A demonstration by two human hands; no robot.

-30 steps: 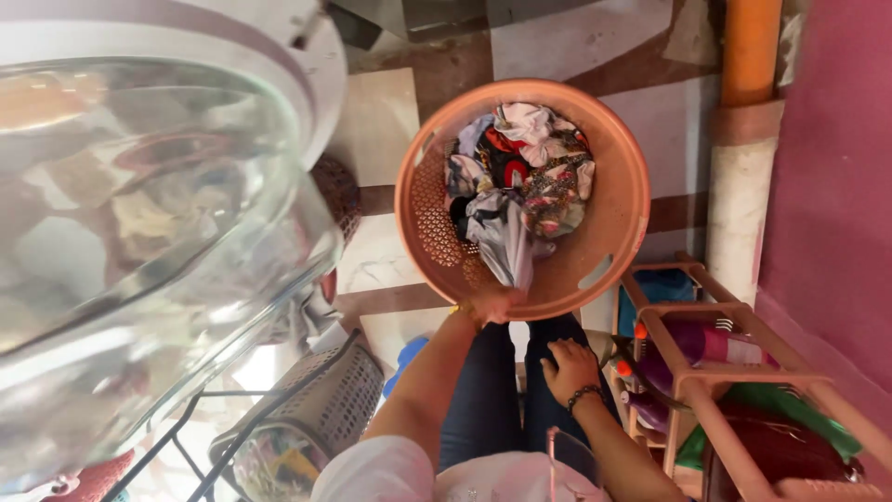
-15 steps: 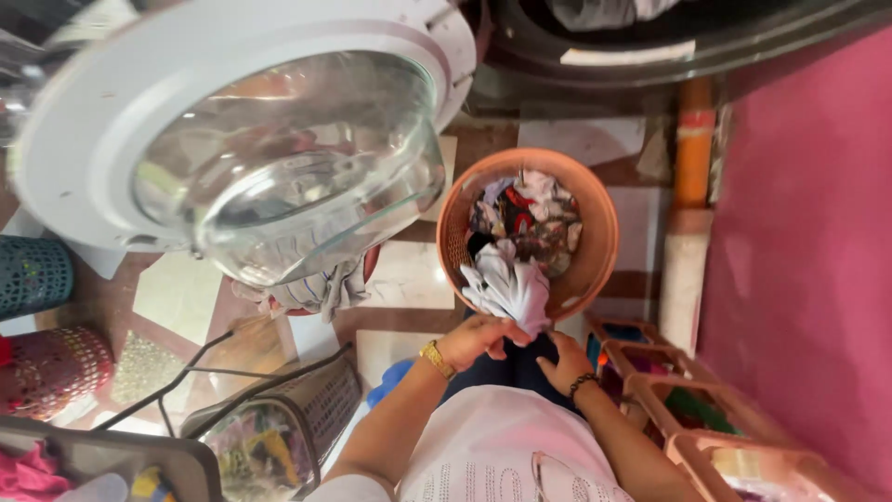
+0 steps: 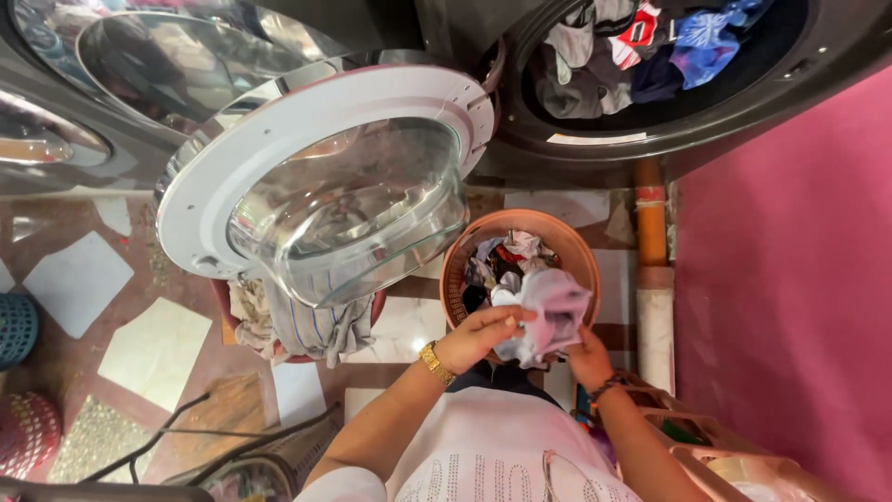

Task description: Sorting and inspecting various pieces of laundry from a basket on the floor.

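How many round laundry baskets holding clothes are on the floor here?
2: an orange plastic basket below the hands, and a dark red basket under the open glass washer door, mostly hidden by it. Others may be out of view.

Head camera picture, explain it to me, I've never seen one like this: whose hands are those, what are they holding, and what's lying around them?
The camera sits on a person's head and looks down, so you see their own arms. The left hand, with a gold watch, and the right hand, with a beaded bracelet, together grip a pale cloth. Just beyond it, an orange laundry basket of mixed clothes stands on the tiled floor. Above is a front-loading washing machine: its round glass door hangs open, and clothes show inside the drum. A pink wall is on the right.
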